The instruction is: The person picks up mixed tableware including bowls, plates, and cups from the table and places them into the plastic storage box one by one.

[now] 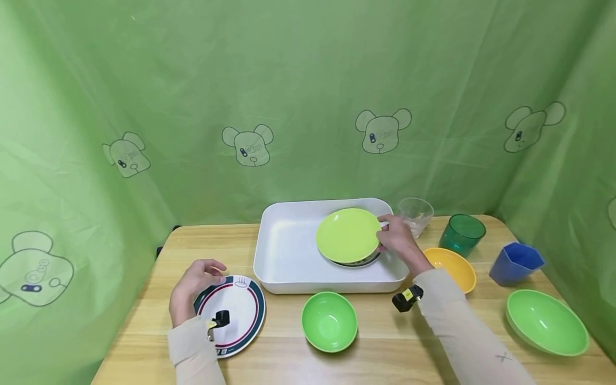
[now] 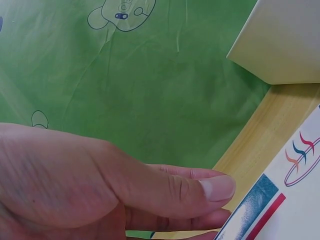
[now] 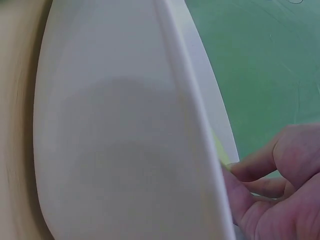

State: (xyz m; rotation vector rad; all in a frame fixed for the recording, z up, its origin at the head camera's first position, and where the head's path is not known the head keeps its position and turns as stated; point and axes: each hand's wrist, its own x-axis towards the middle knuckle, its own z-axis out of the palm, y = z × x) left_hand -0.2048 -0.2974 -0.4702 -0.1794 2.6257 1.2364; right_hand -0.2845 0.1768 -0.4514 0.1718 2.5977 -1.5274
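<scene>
My right hand [image 1: 398, 235] pinches the right edge of a yellow-green plate [image 1: 347, 235] inside a white rectangular tray [image 1: 289, 246]. Under that plate, a sliver of another dish [image 1: 366, 260] with a dark patterned edge shows. In the right wrist view, the tray's wall [image 3: 125, 125] hides most of the plate, and thumb and fingers meet at its edge. My left hand [image 1: 194, 280] hovers by the upper left rim of a white plate [image 1: 243, 310] with a dark green band and red ring. Its fingers [image 2: 220, 187] are loosely bent beside the rim, holding nothing.
A green bowl [image 1: 329, 322] stands in front of the tray. To the right are a clear cup [image 1: 417, 211], a dark green cup [image 1: 462, 235], an orange dish [image 1: 452, 270], a blue cup [image 1: 515, 264] and a larger green bowl [image 1: 546, 323]. Green curtains [image 1: 308, 80] surround the table.
</scene>
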